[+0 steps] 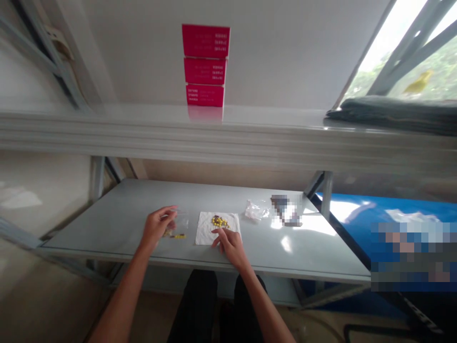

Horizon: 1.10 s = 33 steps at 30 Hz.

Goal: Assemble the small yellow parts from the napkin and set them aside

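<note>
My left hand [159, 226] pinches a small clear plastic bag [183, 220] near its upper edge. Yellow pieces [178, 236] lie along the bottom of the bag. To its right a white cloth [203, 228] is spread flat on the grey shelf top. On the cloth sits a small pile of yellow and dark beads [218, 221]. My right hand [230, 245] is over the near part of the cloth, just below the beads. Its index finger is stretched out and apart from the thumb, and I see nothing held in it.
A crumpled clear plastic bag [257, 209] lies right of the cloth, beside a blurred-out object [286, 210]. An upper shelf [150, 138] crosses in front, bearing stacked red boxes [205, 71] and dark folded fabric [392, 112]. Metal posts [326, 195] stand at the sides.
</note>
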Tool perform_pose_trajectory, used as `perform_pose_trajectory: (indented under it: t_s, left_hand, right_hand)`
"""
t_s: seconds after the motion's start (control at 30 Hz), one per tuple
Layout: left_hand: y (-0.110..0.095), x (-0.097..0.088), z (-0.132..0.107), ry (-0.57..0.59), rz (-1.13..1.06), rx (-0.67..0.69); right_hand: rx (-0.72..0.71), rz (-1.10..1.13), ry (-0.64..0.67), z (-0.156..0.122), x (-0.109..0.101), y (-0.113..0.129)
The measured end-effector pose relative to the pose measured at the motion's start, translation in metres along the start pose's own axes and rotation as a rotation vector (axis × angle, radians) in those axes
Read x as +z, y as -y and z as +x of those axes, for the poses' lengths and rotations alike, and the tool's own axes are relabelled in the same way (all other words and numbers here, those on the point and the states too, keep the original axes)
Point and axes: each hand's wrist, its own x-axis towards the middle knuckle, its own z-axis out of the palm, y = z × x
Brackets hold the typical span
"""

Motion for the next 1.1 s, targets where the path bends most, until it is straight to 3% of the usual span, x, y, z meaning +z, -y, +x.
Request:
perform_pose_trajectory:
  t_s: [0.1, 0.2, 0.3, 0.4, 0.47, 0.57, 0.7, 0.8, 0.9, 1.0, 1.1]
  left_hand:
    - [0.006, -0.037, 0.031, -0.071, 0.210, 0.044]
    - [0.011, -0.052, 0.048, -0.084, 0.509, 0.185]
    - [0.012, -0.042, 0.038, -0.149, 0.775, 0.388]
    - [0.019, -0.019, 0.014, -0.018, 0.925, 0.507]
    - [0.030, -0.005, 0.000, 0.046, 1.001, 0.515]
    - [0.051, 0.008, -0.009, 0.024, 1.059, 0.464]
    - [0.063, 0.012, -0.009, -0.021, 1.069, 0.451]
    - [0.056, 0.014, -0.011, -0.055, 1.087, 0.487]
    - [0.042, 0.018, -0.016, -0.110, 1.099, 0.546]
    - [0.030, 0.018, -0.021, -0.190, 1.052, 0.606]
    - [0.024, 0.013, -0.027, -0.262, 0.966, 0.681]
  right_hand:
    - [0.003, -0.039, -0.036, 0.002, 0.001, 0.000]
    - [0.008, -0.054, -0.067, 0.003, 0.001, -0.002]
    - [-0.005, -0.082, -0.115, 0.002, 0.000, -0.003]
    - [-0.028, -0.143, -0.201, 0.000, 0.002, -0.002]
    - [-0.038, -0.179, -0.281, -0.002, 0.002, -0.001]
    - [-0.057, -0.243, -0.423, -0.002, -0.004, -0.003]
    - [-0.133, -0.616, -0.609, 0.012, -0.040, -0.012]
    - [-0.127, -0.916, -0.672, 0.030, -0.077, -0.024]
    - [-0.099, -1.041, -0.598, 0.042, -0.103, -0.038]
    - [-0.135, -1.023, -0.570, 0.045, -0.110, -0.045]
    - [-0.260, -0.877, -0.636, 0.041, -0.097, -0.035]
